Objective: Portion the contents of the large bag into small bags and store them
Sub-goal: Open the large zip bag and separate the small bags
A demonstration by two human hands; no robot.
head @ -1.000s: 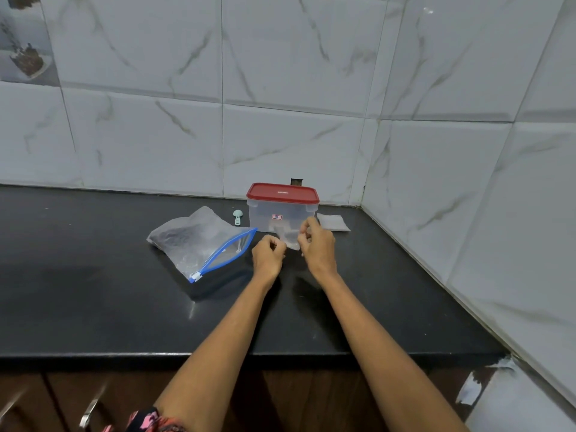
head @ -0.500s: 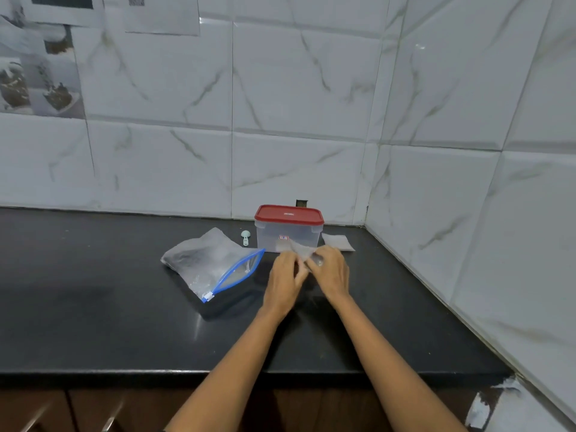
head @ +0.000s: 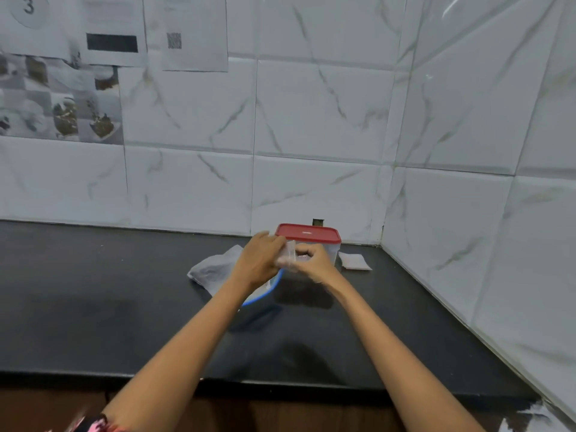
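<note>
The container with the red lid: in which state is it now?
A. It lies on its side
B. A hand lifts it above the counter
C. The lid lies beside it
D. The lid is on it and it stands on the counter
D: the red lid sits flat on the container, which stands upright on the black counter behind both hands.
</note>
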